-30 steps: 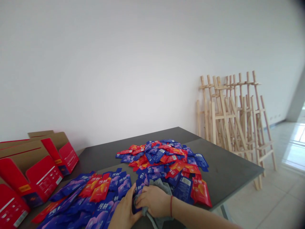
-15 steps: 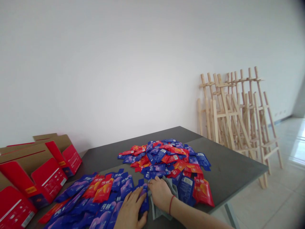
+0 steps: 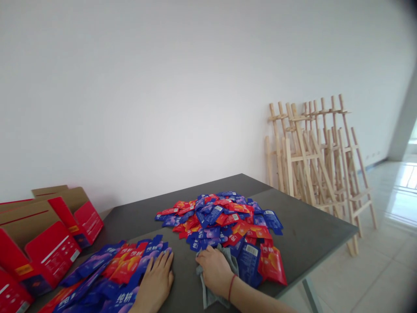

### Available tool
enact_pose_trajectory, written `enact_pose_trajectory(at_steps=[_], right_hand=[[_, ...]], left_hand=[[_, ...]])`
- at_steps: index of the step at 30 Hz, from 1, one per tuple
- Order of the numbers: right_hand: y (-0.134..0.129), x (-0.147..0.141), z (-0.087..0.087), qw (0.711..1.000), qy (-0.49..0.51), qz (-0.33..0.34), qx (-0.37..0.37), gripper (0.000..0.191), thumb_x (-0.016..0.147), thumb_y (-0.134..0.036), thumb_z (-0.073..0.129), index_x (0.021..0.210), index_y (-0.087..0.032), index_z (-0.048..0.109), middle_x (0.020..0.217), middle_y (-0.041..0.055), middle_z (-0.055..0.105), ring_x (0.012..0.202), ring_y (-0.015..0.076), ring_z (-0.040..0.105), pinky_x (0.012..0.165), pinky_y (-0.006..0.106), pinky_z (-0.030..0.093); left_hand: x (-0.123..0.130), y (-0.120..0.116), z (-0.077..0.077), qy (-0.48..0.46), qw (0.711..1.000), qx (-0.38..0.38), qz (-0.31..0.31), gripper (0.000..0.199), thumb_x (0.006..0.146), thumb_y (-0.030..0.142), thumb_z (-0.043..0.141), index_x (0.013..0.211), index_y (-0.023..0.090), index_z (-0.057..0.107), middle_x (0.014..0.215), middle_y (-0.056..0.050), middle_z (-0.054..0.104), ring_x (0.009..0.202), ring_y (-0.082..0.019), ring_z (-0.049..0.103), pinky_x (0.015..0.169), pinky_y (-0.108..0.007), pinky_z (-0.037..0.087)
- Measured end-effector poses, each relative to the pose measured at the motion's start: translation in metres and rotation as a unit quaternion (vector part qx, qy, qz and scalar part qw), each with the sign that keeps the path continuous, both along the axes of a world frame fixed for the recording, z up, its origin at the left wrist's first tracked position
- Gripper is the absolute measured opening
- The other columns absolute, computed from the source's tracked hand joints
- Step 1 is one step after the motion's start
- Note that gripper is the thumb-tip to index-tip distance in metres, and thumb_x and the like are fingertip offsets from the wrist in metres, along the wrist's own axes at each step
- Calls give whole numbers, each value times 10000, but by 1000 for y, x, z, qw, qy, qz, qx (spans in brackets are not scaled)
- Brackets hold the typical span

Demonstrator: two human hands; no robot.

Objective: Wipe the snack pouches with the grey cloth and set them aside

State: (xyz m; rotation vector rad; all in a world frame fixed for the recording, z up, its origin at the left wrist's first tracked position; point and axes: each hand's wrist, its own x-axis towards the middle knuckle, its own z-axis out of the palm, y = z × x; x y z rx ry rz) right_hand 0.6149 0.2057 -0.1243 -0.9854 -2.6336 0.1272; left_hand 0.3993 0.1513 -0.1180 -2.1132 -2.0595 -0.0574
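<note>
Pressing on the gray cloth, the right hand has its fingers curled over it, near the front edge of the table. The left hand is open and flat, touching the right side of the left packets; it grips nothing. Behind the cloth lies the large packet pile, toward the right edge.

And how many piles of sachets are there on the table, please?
2. The left pile lies between the red boxes and the left hand; the right pile lies farther back, its near end beside the grey cloth under the right hand.
</note>
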Motion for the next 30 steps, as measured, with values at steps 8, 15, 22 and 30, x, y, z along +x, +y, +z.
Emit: enact_pose_trajectory(at_steps=[8, 15, 22, 30], right_hand=[[1, -2, -4, 1000, 13, -11, -18, 257, 770, -168, 530, 991, -170, 662, 1033, 85, 676, 999, 271, 544, 847, 384, 421], [-2, -6, -6, 988, 52, -142, -27, 501, 817, -99, 427, 1308, -62, 515, 1235, 200, 581, 1111, 315, 514, 913, 440, 407], [3, 5, -6, 987, 145, -50, -47, 416, 758, -124, 496, 1151, -158, 629, 1139, 86, 656, 1064, 249, 556, 991, 346, 386], [12, 10, -13, 961, 272, -42, -30, 434, 738, -70, 482, 1125, -166, 653, 1131, 67, 663, 1063, 221, 562, 1003, 321, 395]], left_hand=[[-18, -11, 12, 64, 994, -54, 71, 612, 759, 100, 351, 1352, 139, 498, 1455, -114, 479, 1356, -259, 410, 1131, -522, 221], [7, 10, 37, 46, 993, -10, 105, 362, 790, 100, 383, 1001, 28, 668, 1037, -254, 680, 1029, -376, 628, 959, -644, 323], [66, 54, 14, -70, 994, -39, -76, 539, 787, 122, 436, 1318, 179, 512, 1426, -92, 515, 1314, -192, 455, 1079, -350, 348], [73, 56, 5, -145, 984, -42, -93, 618, 813, 227, 428, 1425, 162, 376, 1414, -117, 513, 1317, -216, 445, 1088, -389, 336]])
